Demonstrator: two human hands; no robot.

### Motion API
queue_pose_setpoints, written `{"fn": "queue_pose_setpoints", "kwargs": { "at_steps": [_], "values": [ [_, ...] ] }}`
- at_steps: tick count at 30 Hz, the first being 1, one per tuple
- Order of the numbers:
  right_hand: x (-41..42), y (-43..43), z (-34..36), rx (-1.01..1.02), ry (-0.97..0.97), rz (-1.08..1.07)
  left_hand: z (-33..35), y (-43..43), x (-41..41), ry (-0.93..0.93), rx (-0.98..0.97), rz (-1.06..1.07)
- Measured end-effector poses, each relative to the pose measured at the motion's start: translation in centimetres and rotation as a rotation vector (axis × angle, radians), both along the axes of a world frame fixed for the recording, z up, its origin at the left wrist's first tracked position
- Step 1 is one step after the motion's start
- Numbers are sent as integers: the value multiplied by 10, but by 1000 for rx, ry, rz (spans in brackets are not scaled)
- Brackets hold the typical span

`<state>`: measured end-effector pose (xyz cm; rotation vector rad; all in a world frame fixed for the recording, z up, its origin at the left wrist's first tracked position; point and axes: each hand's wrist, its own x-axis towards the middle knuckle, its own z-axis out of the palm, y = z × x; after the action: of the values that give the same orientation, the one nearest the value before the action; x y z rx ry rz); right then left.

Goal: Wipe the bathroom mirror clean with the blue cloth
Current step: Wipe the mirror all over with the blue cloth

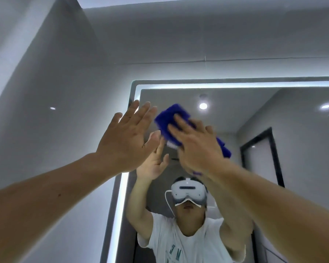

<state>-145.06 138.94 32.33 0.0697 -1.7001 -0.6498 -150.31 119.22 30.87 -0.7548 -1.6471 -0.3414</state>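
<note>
Right hand [196,147] flat on blue cloth [169,124], left hand [125,137] spread

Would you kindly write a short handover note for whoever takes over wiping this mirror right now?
Left hand: open, fingers straight, raised flat at the mirror's upper left corner; whether it touches the glass is unclear.
Right hand: fingers spread, pressing the blue cloth against the glass near the top left.
Done: wiping is under way in the upper left area; how much is already clean cannot be judged.
Left: probably the rest of the mirror, to the right and lower down.
</note>
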Motion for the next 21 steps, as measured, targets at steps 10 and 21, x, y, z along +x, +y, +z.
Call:
{"fn": "queue_pose_setpoints", "kwargs": {
  "at_steps": [10,21],
  "values": [
    [38,56,-56,275,-227,-41,0,-5,21,-28,-22,52],
    [23,31,113,-561,189,-77,30,-21,-8,45,-62,91]
  ]
}}
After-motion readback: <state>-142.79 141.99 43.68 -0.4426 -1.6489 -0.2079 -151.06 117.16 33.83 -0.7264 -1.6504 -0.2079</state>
